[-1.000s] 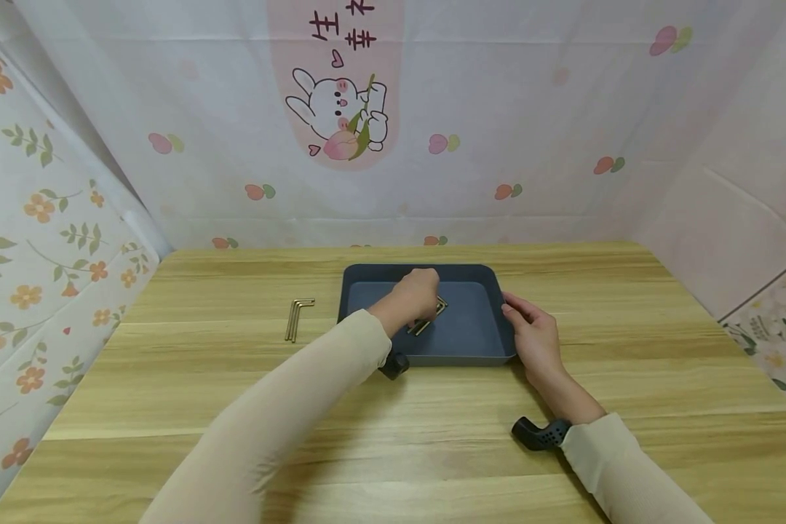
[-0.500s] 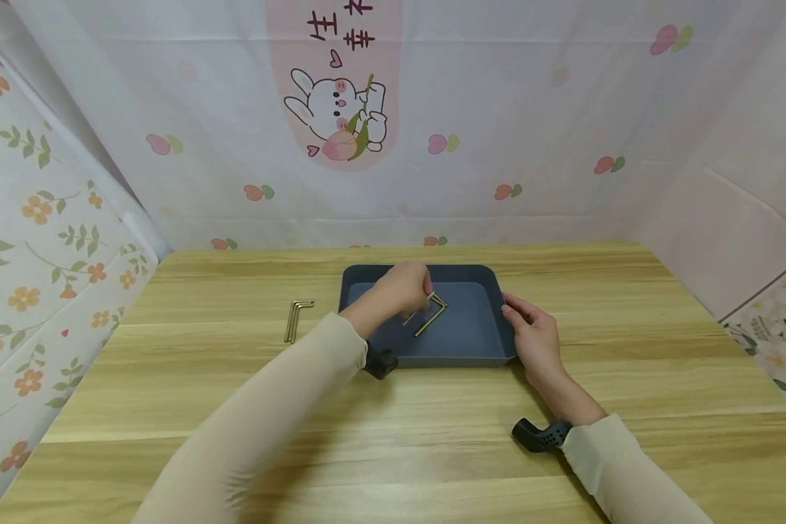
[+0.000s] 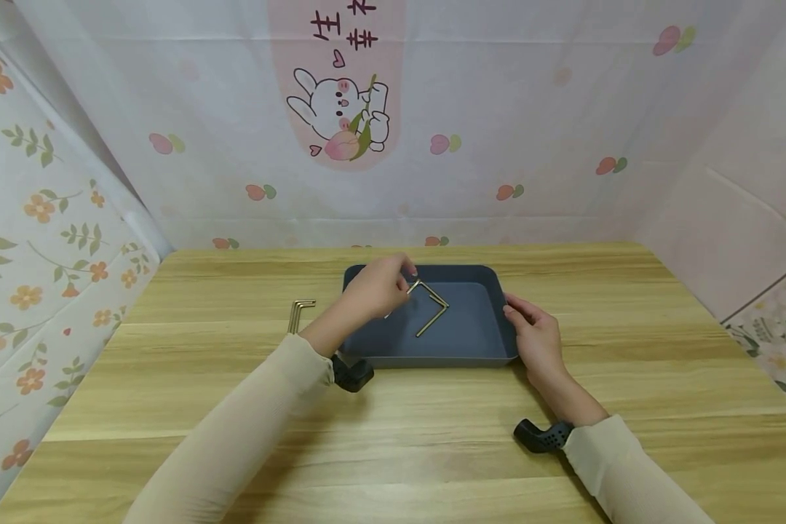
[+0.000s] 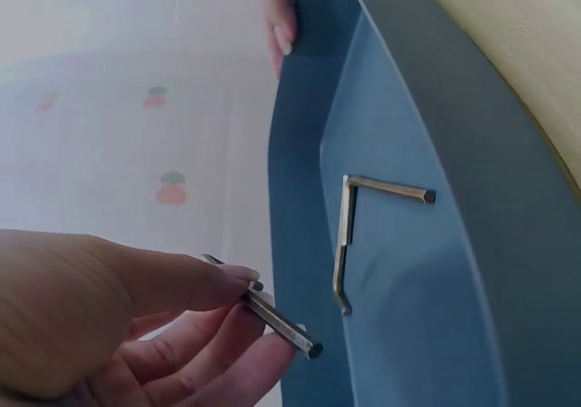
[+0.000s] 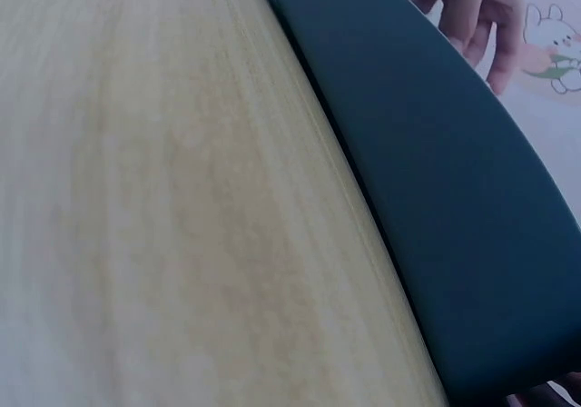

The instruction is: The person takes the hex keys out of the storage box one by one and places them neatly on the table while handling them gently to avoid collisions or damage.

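Over the table (image 3: pixel 445 451), left hand (image 3: pixel 375 287) pinches a hex key (image 4: pixel 280 322) slanting near-left, right hand (image 3: pixel 538 342) grips tray (image 3: pixel 452 361).

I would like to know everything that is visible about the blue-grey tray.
The tray is a shallow, wide rectangle with rounded corners, raised walls and a flat floor. Its plain surface looks like plastic or coated metal; I cannot tell which. It sits upright on the wood-grain table, one long side towards the person. The right hand grips its right end. At least one L-shaped metal rod lies on its floor.
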A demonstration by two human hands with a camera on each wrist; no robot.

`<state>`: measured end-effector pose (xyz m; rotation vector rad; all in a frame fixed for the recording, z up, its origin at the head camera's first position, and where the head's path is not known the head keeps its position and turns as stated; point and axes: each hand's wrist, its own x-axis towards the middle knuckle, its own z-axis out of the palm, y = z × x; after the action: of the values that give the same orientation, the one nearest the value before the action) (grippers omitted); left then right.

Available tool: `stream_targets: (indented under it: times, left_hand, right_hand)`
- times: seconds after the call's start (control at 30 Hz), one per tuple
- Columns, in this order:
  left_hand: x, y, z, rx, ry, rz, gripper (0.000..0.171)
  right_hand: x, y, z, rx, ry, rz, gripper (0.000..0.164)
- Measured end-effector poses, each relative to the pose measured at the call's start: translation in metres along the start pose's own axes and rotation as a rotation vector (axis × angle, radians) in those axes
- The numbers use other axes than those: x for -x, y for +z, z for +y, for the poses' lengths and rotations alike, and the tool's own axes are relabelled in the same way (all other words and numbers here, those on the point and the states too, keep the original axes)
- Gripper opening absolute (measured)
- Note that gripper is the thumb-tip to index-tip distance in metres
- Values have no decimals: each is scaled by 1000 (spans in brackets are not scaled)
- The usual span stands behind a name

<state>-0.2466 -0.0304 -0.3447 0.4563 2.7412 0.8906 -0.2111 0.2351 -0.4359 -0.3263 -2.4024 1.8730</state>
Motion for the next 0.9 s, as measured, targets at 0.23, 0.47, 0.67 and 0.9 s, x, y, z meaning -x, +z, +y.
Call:
stream_targets:
  times: [0.23, 0.47, 0.67, 0.9]
  left_hand:
    - [12, -7, -9, 58, 67, 58, 38]
    - [24, -16, -21, 163, 75, 93, 36]
    - [30, -19, -33, 217, 40, 111, 37]
    - [36, -23, -42, 282, 9, 139, 39]
  right_hand:
    - [0, 0, 0, -2, 2, -5, 43]
    - [1, 1, -1, 5, 6, -2, 43]
    - [1, 1, -1, 2, 5, 1, 43]
    - [0, 1, 0, 7, 4, 7, 43]
